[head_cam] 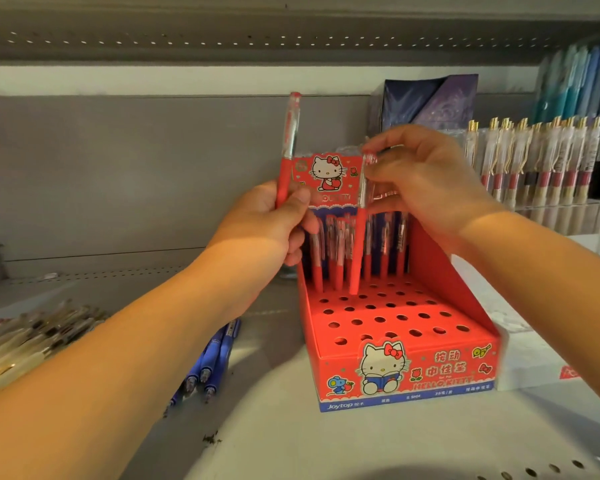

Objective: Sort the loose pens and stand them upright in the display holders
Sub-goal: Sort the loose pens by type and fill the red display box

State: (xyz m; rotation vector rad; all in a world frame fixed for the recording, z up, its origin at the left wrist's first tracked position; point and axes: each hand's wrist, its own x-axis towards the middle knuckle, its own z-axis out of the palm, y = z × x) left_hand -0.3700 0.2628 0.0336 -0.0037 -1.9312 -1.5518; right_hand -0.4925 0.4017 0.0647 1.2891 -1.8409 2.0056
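Shelf carries red display holder, partly filled.
Left hand grips red pen upright; right hand pinches second red pen by clear top, tip at rear holes.

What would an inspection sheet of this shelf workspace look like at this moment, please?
Surface: grey metal shelf, dark specks near its front.
Job's things: red cardboard display holder with a holed deck; row of red pens standing upright at its back; most holes empty.
Clutter: loose blue pens and a heap of cream pens lying at the left.
Hands: left hand grips a spare red pen upright; right hand pinches the top of a second red pen, its tip at the deck.
Cables: nothing seen.
Surroundings: clear acrylic rack of gold-clipped cream pens at right; dark blue box behind; perforated shelf above.
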